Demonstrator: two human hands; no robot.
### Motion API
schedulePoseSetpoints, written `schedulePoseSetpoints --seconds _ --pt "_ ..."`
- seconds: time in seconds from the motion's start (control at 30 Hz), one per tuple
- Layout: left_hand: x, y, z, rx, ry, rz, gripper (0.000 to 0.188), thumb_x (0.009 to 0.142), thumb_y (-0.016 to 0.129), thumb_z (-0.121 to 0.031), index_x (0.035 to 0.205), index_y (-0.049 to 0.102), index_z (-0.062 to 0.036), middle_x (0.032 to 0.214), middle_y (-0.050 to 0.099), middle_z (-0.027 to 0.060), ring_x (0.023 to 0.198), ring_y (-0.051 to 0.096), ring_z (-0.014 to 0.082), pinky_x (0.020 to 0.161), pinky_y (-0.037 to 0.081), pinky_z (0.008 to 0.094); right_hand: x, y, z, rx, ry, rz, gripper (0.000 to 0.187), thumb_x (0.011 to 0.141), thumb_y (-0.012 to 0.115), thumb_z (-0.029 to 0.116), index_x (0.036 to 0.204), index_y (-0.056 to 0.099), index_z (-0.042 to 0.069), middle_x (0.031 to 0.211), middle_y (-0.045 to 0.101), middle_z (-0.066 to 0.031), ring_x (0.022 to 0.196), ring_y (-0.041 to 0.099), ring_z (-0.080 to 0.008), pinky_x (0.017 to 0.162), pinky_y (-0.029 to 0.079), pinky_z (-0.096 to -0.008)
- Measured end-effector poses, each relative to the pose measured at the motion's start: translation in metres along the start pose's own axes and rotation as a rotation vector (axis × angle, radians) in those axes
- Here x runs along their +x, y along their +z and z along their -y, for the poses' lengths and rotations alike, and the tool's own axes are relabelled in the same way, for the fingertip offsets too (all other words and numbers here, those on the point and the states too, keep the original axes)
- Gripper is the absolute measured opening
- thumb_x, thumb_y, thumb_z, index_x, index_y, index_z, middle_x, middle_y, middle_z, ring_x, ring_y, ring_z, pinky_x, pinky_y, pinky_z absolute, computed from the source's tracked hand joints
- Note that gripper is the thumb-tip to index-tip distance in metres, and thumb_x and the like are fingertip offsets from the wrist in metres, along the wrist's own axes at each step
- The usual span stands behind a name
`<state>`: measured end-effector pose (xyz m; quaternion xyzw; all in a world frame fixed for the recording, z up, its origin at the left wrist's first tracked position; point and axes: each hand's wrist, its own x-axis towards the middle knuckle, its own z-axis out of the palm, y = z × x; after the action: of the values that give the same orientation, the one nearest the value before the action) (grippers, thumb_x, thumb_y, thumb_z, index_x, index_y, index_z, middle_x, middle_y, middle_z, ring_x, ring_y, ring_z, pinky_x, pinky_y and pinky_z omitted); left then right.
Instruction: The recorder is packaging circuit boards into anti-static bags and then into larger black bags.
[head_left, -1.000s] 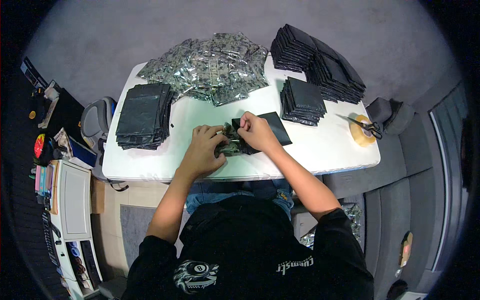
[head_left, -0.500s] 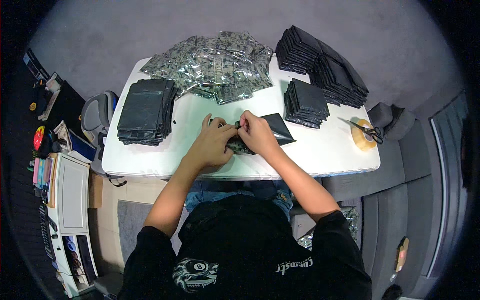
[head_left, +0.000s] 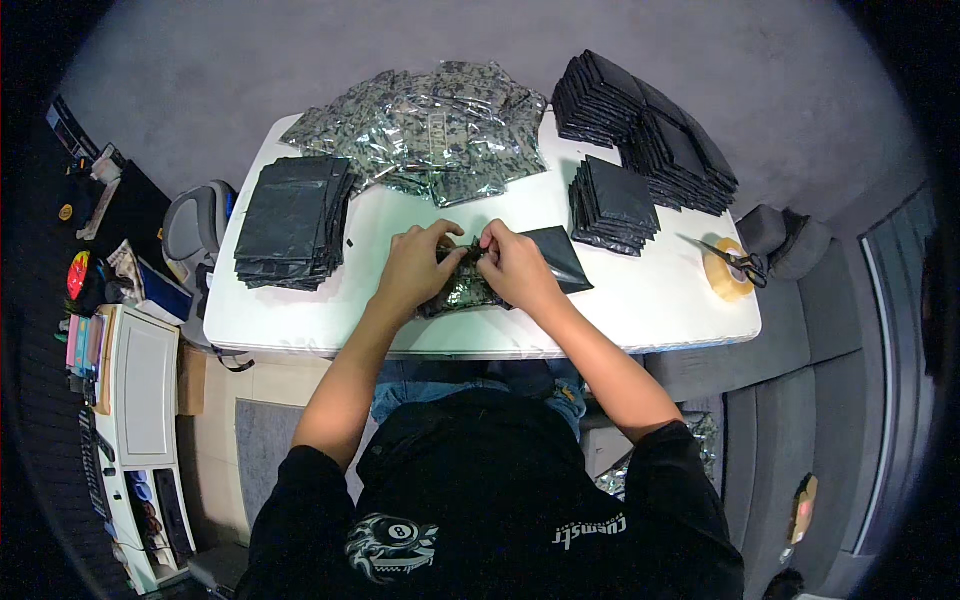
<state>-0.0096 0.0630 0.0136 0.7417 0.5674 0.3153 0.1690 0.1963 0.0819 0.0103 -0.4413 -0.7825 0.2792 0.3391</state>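
Note:
A plastic-wrapped packet of camouflage cloth (head_left: 470, 290) lies near the table's front edge, between my two hands. My left hand (head_left: 413, 265) grips its left side with bent fingers, the thumb and forefinger reaching over the top. From the right, my right hand (head_left: 517, 270) pinches the edge of a black plastic mailing bag (head_left: 562, 262) where it meets the packet. Most of the bag's near end is under the right hand. How far the packet reaches into the bag is hidden by my fingers.
Shiny wrapped camouflage packets (head_left: 430, 130) heap at the far side of the white table (head_left: 380, 225). Flat black bags (head_left: 290, 220) are stacked at left. Filled black parcels (head_left: 615, 200) pile up at right, near scissors (head_left: 738, 262) and a tape roll (head_left: 725, 280).
My left hand has shifted back and slightly left, uncovering more of the camouflage packet. My right hand stays at nearly the same place, pinching the bag's edge.

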Motion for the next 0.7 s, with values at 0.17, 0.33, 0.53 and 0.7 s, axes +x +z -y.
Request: schedulePoseSetpoints --seconds 0.17,0.33,0.53,0.7 --pt "0.014 0.005 0.006 0.062 -0.134 0.117 0.026 0.097 0.076 -0.027 0.110 0.080 -0.0059 0.100 0.081 0.0180 0.089 0.077 0.0381 0.082 0.059 0.0483 0.001 0.009 -0.008 0.008 -0.005 -0.077 0.021 0.086 0.071 0.003 0.102 0.058 0.000 0.078 0.067 -0.0222 0.077 0.070 -0.0448 0.073 0.055 -0.0504" --pt "0.018 -0.006 0.013 0.005 -0.259 0.211 0.042 0.091 0.082 -0.041 0.109 0.081 -0.0026 0.098 0.080 0.0223 0.091 0.078 0.0363 0.084 0.060 0.0447 -0.001 0.013 -0.016 0.014 -0.052 -0.136 0.020 0.085 0.069 -0.001 0.102 0.058 -0.002 0.072 0.061 -0.0159 0.063 0.063 -0.0305 0.064 0.051 -0.0408" --pt "0.016 -0.027 0.031 0.022 -0.273 0.434 0.057 0.082 0.092 -0.037 0.122 0.076 0.0004 0.097 0.078 0.0211 0.086 0.075 0.0279 0.079 0.060 0.0391 0.000 0.009 -0.016 0.021 0.006 -0.072 0.022 0.086 0.071 0.003 0.104 0.059 0.000 0.072 0.064 -0.0198 0.069 0.069 -0.0388 0.067 0.054 -0.0470" --pt "0.009 -0.010 0.034 -0.412 -0.347 0.381 0.038 0.092 0.078 -0.010 0.129 0.074 -0.0030 0.098 0.079 0.0155 0.085 0.072 0.0164 0.073 0.057 0.0306 0.002 0.007 -0.016 0.050 0.025 -0.061 0.024 0.086 0.071 0.003 0.106 0.059 -0.001 0.069 0.062 -0.0172 0.065 0.067 -0.0354 0.065 0.052 -0.0454"
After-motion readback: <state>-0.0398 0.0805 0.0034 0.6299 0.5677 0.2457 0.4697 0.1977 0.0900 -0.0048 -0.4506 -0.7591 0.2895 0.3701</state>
